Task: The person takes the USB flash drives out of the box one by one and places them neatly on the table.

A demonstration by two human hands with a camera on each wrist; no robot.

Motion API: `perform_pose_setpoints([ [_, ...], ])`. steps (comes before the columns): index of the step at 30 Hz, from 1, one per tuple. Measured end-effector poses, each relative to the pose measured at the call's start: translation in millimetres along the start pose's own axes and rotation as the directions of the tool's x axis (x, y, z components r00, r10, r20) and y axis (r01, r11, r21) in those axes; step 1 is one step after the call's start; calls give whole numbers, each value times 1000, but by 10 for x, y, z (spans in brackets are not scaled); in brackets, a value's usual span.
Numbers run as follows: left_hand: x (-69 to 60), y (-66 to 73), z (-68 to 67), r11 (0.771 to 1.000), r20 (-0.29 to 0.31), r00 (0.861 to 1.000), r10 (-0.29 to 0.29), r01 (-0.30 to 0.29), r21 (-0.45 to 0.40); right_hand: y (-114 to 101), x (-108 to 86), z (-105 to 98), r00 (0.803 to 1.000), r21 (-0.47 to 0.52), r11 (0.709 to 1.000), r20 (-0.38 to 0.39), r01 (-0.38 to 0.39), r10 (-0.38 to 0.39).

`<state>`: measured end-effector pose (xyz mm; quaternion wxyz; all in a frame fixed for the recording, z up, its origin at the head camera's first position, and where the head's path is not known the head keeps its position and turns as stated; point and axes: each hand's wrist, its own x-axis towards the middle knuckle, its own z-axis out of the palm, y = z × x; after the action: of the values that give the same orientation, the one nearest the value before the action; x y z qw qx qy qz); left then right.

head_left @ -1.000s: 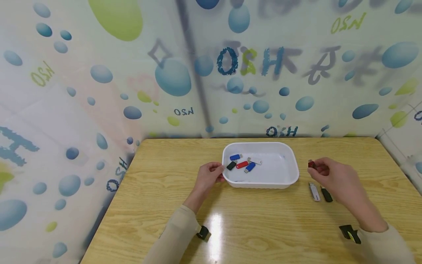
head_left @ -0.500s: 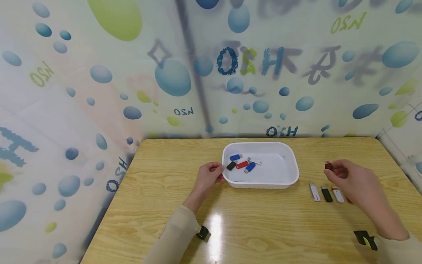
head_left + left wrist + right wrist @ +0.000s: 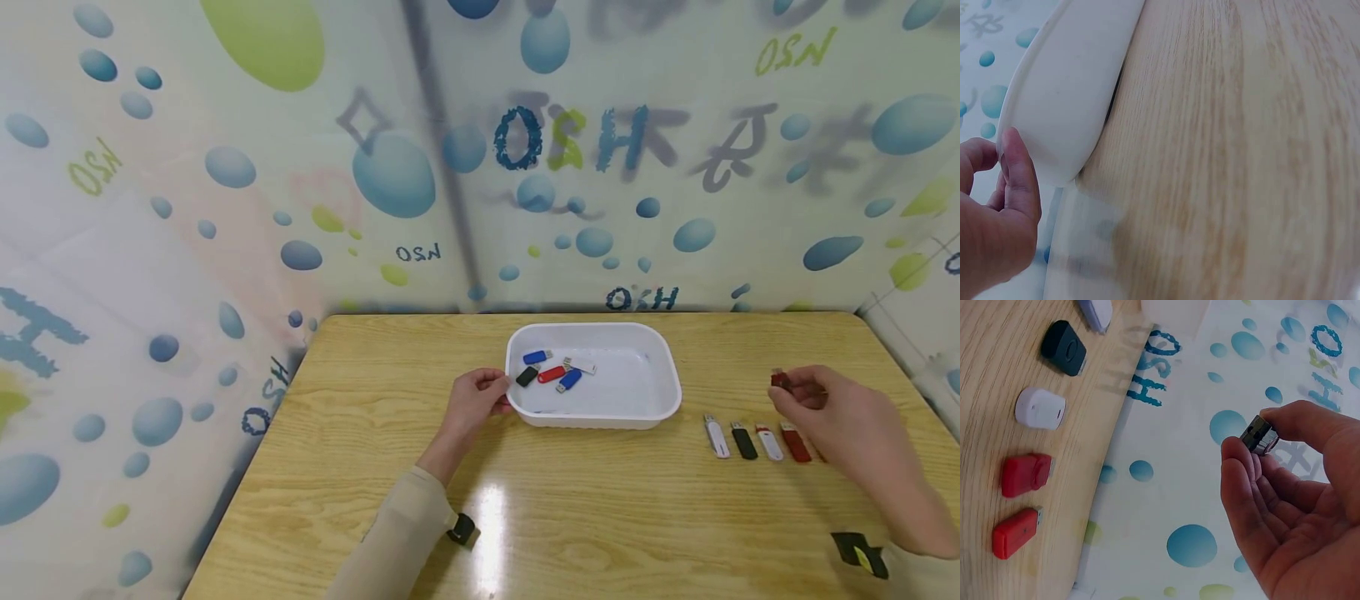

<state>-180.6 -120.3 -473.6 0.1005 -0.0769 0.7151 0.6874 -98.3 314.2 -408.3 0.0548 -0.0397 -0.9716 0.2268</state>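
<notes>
At the centre left of the head view, the rim of the white tray (image 3: pixel 630 387) is pinched by the left hand (image 3: pixel 472 396), with thumb and fingers clamped on the tray's left end. No shift of tray or hand is shown since the earlier views.

In the tray's left half, five USB sticks are gathered: a blue stick (image 3: pixel 535 357) and a black stick (image 3: pixel 527 377) toward its left wall, then a red stick (image 3: pixel 552 374), a second blue stick (image 3: pixel 569 381) and a slim white stick (image 3: pixel 583 367).

Toward the right of the frame, a row is formed on the wooden table (image 3: pixel 360 400) by a white stick (image 3: pixel 717 437), a dark stick (image 3: pixel 744 442), a white-and-red stick (image 3: pixel 769 443) and a broad red stick (image 3: pixel 796 442). A fifth, a narrow red stick (image 3: pixel 1017 533), is seen plainly only in the right wrist view.

Farthest right, a dark red stick (image 3: pixel 781 381) is held above the row between thumb and fingertips of the right hand (image 3: pixel 847 417). The hand has been moved rightward, away from the tray, and the row's third and fourth sticks have been uncovered. By this, the held stick is judged to be carried toward the row's right end; its release is not yet shown.
</notes>
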Motion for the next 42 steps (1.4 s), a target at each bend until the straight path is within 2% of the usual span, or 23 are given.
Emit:
perform_pose_setpoints([
  [10, 6, 0, 1, 1000, -7, 1000, -10, 10, -14, 182, -30, -64, 998, -20, 998, -38, -55, 55],
  [21, 13, -3, -5, 1000, 1, 1000, -1, 1, -8, 437, -30, -75, 984, -28, 984, 4, -177, 177],
  [30, 9, -8, -6, 1000, -1, 1000, -8, 8, -6, 628, -65, -14, 978, 20, 979, -51, -204, 205],
  [36, -5, 3, 7, 1000, -1, 1000, -15, 15, -3, 756, -119, 42, 968, 48, 969, -49, -242, 244],
  [42, -4, 1, 20, 1000, -5, 1000, -16, 16, 6, 966, -135, 102, 975, 75, 974, -44, -214, 218],
])
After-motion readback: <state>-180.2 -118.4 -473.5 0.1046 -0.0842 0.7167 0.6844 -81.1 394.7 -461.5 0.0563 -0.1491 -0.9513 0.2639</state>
